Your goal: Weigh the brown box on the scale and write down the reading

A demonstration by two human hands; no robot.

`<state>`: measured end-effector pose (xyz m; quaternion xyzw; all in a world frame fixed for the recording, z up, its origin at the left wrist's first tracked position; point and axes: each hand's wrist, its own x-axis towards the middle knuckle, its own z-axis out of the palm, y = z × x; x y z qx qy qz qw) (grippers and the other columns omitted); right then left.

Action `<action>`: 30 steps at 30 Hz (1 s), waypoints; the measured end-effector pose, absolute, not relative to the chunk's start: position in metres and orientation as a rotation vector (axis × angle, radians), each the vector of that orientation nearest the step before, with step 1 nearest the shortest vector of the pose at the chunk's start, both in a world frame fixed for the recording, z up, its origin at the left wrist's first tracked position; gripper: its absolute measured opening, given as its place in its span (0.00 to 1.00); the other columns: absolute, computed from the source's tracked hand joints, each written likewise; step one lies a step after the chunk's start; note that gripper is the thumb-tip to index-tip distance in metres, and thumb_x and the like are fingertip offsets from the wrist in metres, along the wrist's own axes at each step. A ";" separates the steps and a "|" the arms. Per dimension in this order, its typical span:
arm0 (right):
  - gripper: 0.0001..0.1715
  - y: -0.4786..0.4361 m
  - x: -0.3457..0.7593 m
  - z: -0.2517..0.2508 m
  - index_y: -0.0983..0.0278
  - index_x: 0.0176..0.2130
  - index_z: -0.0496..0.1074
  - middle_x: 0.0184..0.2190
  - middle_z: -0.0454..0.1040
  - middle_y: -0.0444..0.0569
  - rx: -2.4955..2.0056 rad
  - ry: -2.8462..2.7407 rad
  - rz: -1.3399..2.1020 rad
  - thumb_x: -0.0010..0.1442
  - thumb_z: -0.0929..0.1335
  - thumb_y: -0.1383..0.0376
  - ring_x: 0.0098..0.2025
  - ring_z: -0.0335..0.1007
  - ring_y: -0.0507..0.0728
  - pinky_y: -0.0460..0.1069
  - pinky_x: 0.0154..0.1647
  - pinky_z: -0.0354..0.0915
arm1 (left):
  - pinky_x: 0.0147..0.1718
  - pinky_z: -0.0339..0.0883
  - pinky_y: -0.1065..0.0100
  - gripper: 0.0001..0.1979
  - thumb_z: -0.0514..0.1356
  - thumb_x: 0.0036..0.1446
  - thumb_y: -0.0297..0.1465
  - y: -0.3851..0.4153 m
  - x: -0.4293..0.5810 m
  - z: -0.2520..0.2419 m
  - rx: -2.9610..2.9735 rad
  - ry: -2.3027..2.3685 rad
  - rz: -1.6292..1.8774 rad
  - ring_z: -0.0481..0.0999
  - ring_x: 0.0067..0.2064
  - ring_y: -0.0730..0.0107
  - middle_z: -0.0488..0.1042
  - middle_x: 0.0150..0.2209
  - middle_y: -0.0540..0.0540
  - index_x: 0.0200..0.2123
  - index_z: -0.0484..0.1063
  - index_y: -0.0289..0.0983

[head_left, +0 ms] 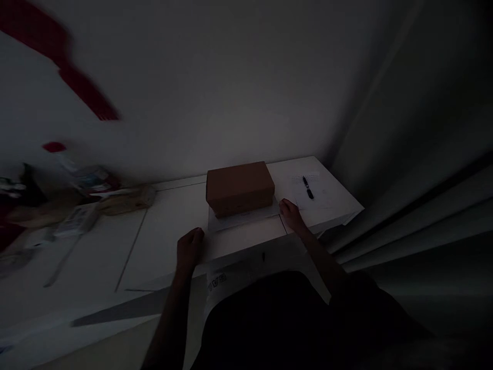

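Observation:
A closed brown cardboard box (239,187) sits on a white sheet (246,220) on the white table (173,216), close to the wall. My left hand (189,250) rests near the table's front edge, left of the box, its fingers curled down with nothing seen in them. My right hand (291,214) lies on the table just right of the box's front corner, fingers bent against the surface by the sheet's edge. The scene is very dark, so finger detail is poor.
A black pen (308,188) lies on a paper (311,191) at the table's right end. Blurred clutter of packets and a bottle (84,198) fills the left side. A white bag with print (225,281) hangs at the front edge. Wall behind, dark panel right.

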<state>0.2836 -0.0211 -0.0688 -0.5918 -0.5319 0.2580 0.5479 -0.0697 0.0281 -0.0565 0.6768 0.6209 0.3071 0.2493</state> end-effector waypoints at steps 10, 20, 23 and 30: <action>0.22 -0.030 0.277 -0.055 0.64 0.30 0.57 0.23 0.57 0.42 -1.471 -1.324 0.567 0.66 0.58 0.50 0.28 0.56 0.53 0.47 0.30 0.49 | 0.29 0.56 0.68 0.23 0.49 0.50 0.52 0.025 -0.067 -0.049 1.670 1.725 0.873 0.63 0.30 0.66 0.60 0.23 0.48 0.24 0.60 0.36; 0.21 -0.030 0.278 -0.058 0.64 0.32 0.60 0.23 0.60 0.42 -1.388 -1.276 0.529 0.70 0.58 0.51 0.26 0.59 0.53 0.47 0.29 0.54 | 0.29 0.58 0.65 0.23 0.53 0.45 0.53 0.024 -0.067 -0.045 1.590 1.692 0.939 0.64 0.30 0.63 0.63 0.23 0.46 0.22 0.65 0.36; 0.18 -0.036 0.277 -0.053 0.64 0.39 0.65 0.31 0.68 0.47 -1.386 -1.363 0.339 0.71 0.58 0.54 0.31 0.66 0.55 0.48 0.32 0.61 | 0.28 0.57 0.66 0.20 0.54 0.49 0.49 0.026 -0.067 -0.042 1.598 1.620 1.044 0.63 0.28 0.66 0.63 0.24 0.48 0.24 0.64 0.36; 0.26 -0.031 0.271 -0.032 0.63 0.61 0.60 0.59 0.63 0.58 -1.297 -1.433 0.263 0.73 0.58 0.51 0.60 0.62 0.60 0.55 0.56 0.66 | 0.38 0.70 0.64 0.19 0.56 0.54 0.46 0.052 -0.059 -0.022 1.560 1.267 1.429 0.73 0.44 0.61 0.71 0.40 0.43 0.41 0.66 0.37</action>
